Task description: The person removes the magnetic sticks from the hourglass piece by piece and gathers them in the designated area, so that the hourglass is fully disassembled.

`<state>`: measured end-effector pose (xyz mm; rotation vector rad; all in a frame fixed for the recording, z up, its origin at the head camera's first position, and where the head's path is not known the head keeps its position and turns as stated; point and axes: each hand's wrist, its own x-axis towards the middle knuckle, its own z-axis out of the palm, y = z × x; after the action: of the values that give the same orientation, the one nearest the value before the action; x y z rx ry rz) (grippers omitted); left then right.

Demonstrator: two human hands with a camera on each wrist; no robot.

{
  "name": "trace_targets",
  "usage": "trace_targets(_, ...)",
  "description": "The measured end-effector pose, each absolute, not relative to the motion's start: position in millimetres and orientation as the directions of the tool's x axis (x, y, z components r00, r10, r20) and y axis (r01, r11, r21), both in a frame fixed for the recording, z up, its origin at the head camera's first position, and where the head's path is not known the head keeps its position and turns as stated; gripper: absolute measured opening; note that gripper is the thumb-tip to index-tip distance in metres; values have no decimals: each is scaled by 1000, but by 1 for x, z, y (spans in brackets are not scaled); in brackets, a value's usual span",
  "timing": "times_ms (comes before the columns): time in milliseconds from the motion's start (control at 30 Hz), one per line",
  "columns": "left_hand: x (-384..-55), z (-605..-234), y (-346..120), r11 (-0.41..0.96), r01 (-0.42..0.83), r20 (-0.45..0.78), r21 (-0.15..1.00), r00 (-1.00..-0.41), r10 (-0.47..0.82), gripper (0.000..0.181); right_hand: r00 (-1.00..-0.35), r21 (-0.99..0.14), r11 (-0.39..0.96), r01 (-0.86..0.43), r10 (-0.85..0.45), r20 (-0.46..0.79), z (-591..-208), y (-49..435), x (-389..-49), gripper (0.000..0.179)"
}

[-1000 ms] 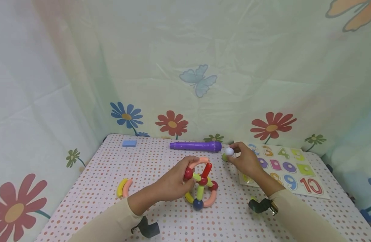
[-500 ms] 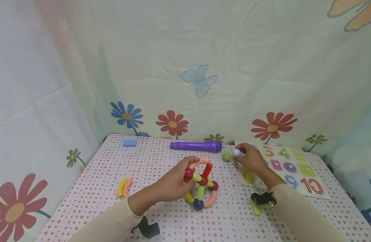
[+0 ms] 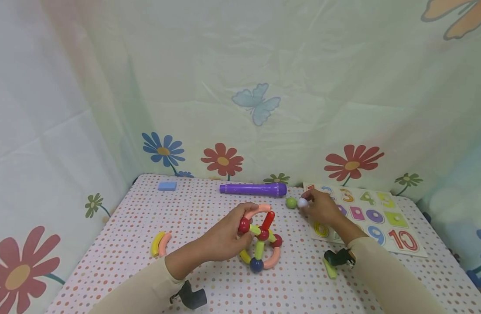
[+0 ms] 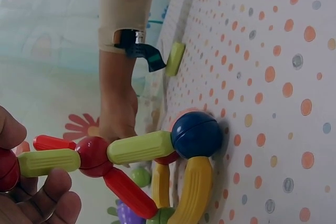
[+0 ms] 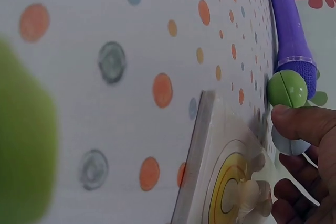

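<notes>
Ball, white, near the table's far edge, pinched between thumb and fingers of the right hand; seems to touch the green ball. Left hand grips a ball-and-stick frame by one side, fingers curled about it. Number board holds numerals and shapes, a knobbed yellow piece near the right hand. Purple microphone farther left; blue block well beyond.

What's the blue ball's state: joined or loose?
Joined: the left wrist view shows the blue ball meeting a green stick and a curved yellow stick.
</notes>
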<state>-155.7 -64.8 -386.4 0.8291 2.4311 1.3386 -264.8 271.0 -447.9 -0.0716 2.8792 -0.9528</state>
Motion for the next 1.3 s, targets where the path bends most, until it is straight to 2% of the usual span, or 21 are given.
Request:
trace_targets(267,-156,-386,-64,407,358,62,840,-809,584,68,-991,-567,823,-36,-103,-86,-449,267,-267,42)
trace_targets(500,-156,-386,-63,414,348,52,841,-814,578,67,-991,-556,831,-37,-103,-89,-446,266,-265,47)
trace_targets(633,-157,-385,-63,416,343,47,842,-815,577,67,-994,-567,821,-67,-103,-30,-439,267,-258,52)
trace_targets(733,-157,-385,-63,409,344,51,845,-814,579,67,-991,-598,791,-130,-120,57,-431,263,-249,51)
trace_targets(967,-156,-386,-64,394,339,61,855,-818,572,69,-950,-661,683,-311,-195,245,-414,233,-211,36)
trace_targets(1100,-156,-387,-64,384,328,61,863,-822,566,69,-936,-699,622,-353,-234,265,-409,214,-190,36)
trace_targets(1300,-155,-388,-64,378,319,60,869,-827,560,70,-938,-788,514,-339,-252,239,-406,192,-167,45)
